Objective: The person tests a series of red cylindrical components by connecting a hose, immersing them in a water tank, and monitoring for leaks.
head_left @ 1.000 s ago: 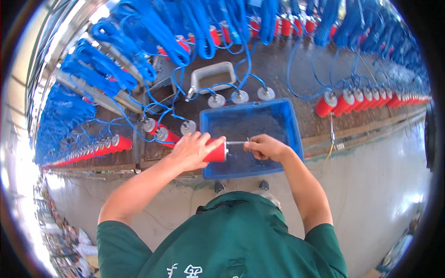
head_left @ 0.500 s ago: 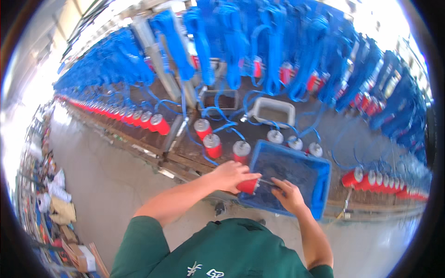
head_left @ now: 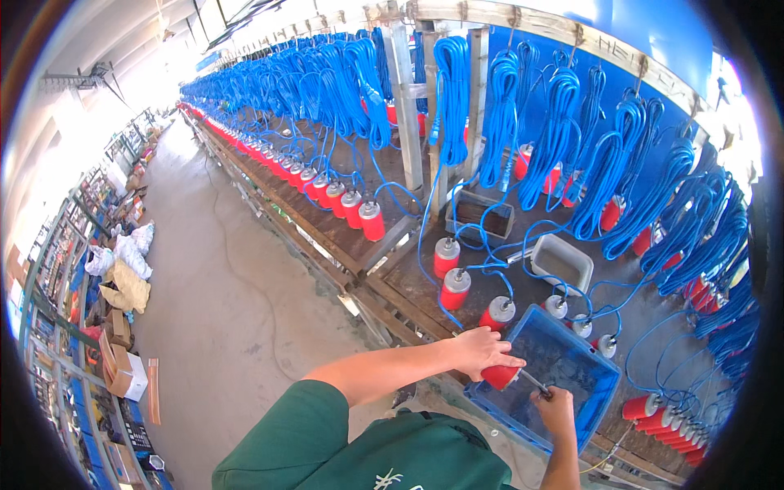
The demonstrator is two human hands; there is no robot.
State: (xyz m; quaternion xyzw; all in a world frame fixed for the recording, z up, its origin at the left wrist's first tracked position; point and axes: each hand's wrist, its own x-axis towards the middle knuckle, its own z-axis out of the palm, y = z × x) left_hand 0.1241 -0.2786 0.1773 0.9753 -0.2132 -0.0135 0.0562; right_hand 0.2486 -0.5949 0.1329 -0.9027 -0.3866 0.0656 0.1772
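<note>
My left hand (head_left: 483,353) is closed around a red cylinder (head_left: 500,376), tipped over so that one end faces my right hand. My right hand (head_left: 557,411) grips a screwdriver (head_left: 535,381) by its dark handle, and the thin metal shaft points at the cylinder's end. Whether the tip touches a screw is too small to tell. Both hands are over the near part of a blue plastic crate (head_left: 563,347). Just beyond my left hand stands a red cylinder with a silver top (head_left: 496,313), wired to a blue cable.
Two more red cylinders (head_left: 456,287) stand farther back, and several line the bench edge (head_left: 370,222) to the left. A grey tray (head_left: 562,263) and a dark metal box (head_left: 480,219) lie beyond the crate. Coiled blue cables (head_left: 452,98) hang from a wooden rail (head_left: 563,33).
The view has swung left, showing more aisle and bench. Both hands keep the red cylinder and screwdriver together; my right fingers, straighter before, are now curled round the handle.
</note>
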